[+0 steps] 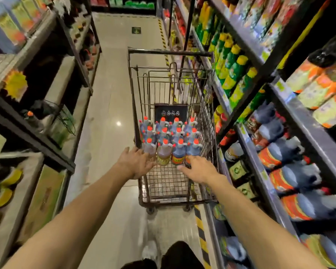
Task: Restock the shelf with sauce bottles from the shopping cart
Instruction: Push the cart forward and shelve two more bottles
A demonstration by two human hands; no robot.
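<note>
Your left hand [136,164] and right hand [199,167] reach into the cart [168,183], fingers spread, holding nothing; the sauce bottles [170,136] stand upright, red caps up.

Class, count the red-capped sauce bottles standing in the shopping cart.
12 bottles in the shopping cart: four in the back row, four in the middle row, four in the front row. None appears hidden.

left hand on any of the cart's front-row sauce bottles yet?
Cannot tell. In the head view the left hand reaches with spread fingers whose tips overlap the amber sauce bottle, so no contact or gap shows plainly.
</note>
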